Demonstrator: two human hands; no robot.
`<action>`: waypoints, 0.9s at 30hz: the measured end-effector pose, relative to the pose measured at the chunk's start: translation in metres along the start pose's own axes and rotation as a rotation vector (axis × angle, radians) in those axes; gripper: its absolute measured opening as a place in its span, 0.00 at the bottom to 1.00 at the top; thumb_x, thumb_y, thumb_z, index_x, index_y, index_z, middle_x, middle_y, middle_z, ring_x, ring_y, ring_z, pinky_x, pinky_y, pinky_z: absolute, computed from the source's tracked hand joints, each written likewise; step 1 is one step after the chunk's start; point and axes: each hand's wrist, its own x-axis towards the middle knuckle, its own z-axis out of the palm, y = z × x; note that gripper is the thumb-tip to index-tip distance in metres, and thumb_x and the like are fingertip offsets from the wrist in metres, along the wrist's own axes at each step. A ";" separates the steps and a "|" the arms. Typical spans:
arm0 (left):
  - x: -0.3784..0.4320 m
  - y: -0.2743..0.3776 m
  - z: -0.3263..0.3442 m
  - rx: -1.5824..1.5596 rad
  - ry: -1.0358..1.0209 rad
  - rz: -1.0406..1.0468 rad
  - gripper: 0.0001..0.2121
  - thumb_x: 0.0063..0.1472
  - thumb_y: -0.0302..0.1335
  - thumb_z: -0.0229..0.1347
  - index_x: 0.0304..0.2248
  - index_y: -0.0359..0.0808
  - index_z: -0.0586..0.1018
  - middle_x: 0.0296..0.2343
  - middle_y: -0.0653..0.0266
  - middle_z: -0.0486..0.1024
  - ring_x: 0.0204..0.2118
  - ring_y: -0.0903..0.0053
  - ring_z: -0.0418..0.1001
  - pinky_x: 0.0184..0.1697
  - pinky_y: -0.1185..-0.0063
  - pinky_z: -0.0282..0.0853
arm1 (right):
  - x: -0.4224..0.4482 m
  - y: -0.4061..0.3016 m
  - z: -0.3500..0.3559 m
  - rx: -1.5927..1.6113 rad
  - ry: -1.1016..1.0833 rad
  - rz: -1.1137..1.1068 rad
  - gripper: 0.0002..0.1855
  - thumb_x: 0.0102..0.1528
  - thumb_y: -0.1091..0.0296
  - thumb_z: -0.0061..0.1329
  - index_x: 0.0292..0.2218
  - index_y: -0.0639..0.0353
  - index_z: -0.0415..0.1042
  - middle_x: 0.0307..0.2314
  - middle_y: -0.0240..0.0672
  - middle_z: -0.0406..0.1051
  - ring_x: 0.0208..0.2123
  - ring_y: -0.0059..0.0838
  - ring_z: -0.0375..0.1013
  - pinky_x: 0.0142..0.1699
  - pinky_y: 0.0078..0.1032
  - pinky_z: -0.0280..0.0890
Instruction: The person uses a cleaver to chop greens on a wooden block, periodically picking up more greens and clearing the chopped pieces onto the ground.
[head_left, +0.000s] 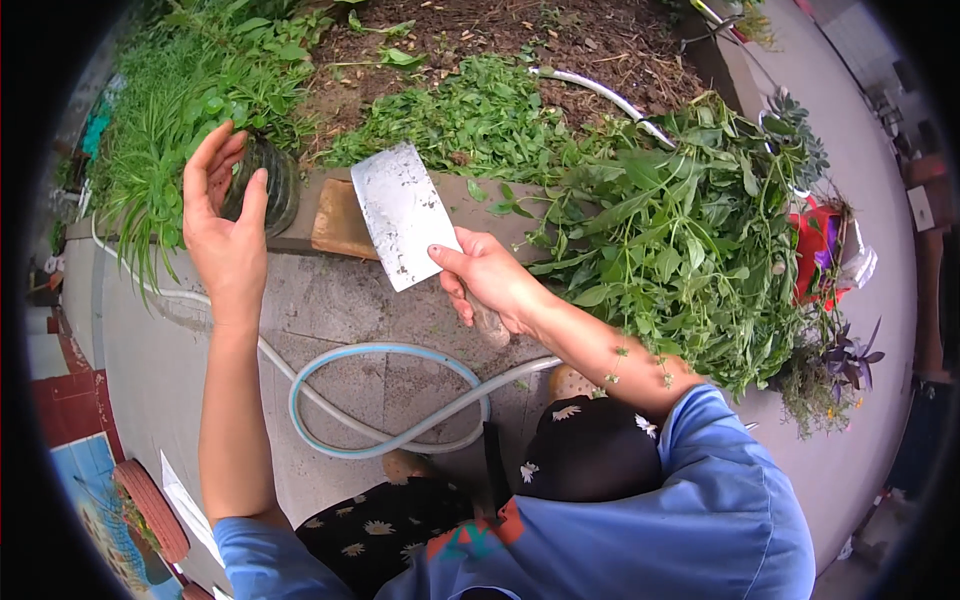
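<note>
My right hand (487, 279) grips a cleaver (405, 217) by its pale handle. The broad blade points up and to the left, with bits of dark plant matter stuck to it. Under the blade, a wooden block (341, 217) sits on the bed's ledge, partly hidden. My left hand (225, 199) is raised with thumb and fingers apart, holding nothing. Behind it stands a dark ribbed container (277, 180); whether they touch, I cannot tell. Chopped green leaves (472, 120) lie on the soil beyond the blade. A heap of uncut leafy stems (675, 225) is to the right.
A pale hose (390, 442) with a blue stripe loops on the paving before my feet. Another white hose (600, 86) crosses the soil (465, 30). Grassy plants (165, 150) grow at left. A red bag (810, 247) and purple-leaved plant (847, 352) stand at right.
</note>
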 end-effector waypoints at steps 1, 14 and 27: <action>0.000 0.002 0.005 -0.121 -0.057 -0.079 0.22 0.58 0.16 0.56 0.53 0.33 0.71 0.42 0.64 0.75 0.45 0.78 0.72 0.53 0.78 0.66 | -0.006 0.001 -0.005 -0.017 -0.014 0.003 0.11 0.66 0.64 0.41 0.45 0.61 0.66 0.15 0.25 0.60 0.10 0.17 0.58 0.15 0.20 0.57; -0.048 0.018 0.139 -0.191 -0.704 -0.390 0.21 0.61 0.32 0.58 0.50 0.32 0.73 0.40 0.56 0.79 0.44 0.71 0.76 0.49 0.75 0.69 | -0.149 -0.022 -0.059 0.168 0.338 -0.560 0.11 0.65 0.65 0.44 0.33 0.62 0.65 0.16 0.30 0.63 0.11 0.21 0.61 0.16 0.21 0.59; -0.052 0.153 0.274 -0.609 -1.336 -0.995 0.53 0.51 0.71 0.46 0.67 0.55 0.38 0.66 0.53 0.21 0.68 0.54 0.17 0.63 0.44 0.23 | -0.234 -0.052 -0.229 -0.283 1.259 -0.902 0.07 0.66 0.67 0.42 0.43 0.58 0.68 0.26 0.30 0.70 0.14 0.13 0.63 0.18 0.14 0.57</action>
